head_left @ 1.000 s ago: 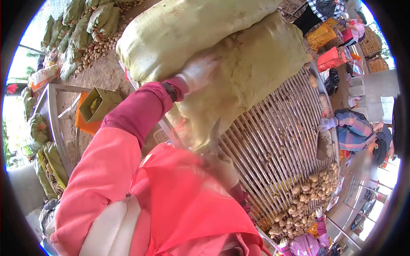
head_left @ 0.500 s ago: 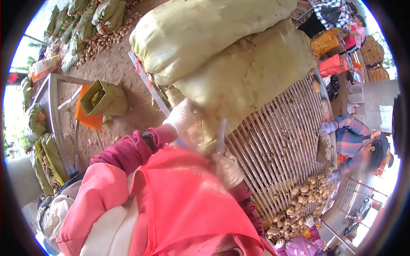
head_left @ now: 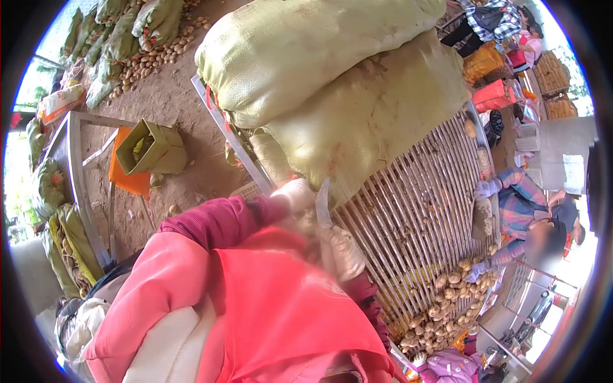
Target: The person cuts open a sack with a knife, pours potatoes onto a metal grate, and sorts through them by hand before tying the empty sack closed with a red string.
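My right hand [head_left: 341, 252], in a pale glove, is closed round a knife [head_left: 324, 205] whose curved blade points up toward a sack's edge. My left hand [head_left: 295, 194], also gloved, is closed at the near corner of the lower green woven sack [head_left: 377, 118]; its fingertips are partly hidden and blurred. That sack lies slack across a slatted metal sorting table [head_left: 415, 210]. Behind it rests a full green sack [head_left: 287, 57] with a bit of red tie at its left end.
Potatoes [head_left: 450, 300] lie on the table's lower right, where a co-worker in a plaid shirt [head_left: 520, 204] reaches in. Another person in purple [head_left: 450, 365] stands nearby. Left are a metal frame [head_left: 76, 159], a green box [head_left: 153, 150] and filled sacks [head_left: 153, 25].
My left hand has moved down and right, closer to the knife. The sack's near corner has shifted upward. My right hand with the knife has barely moved.
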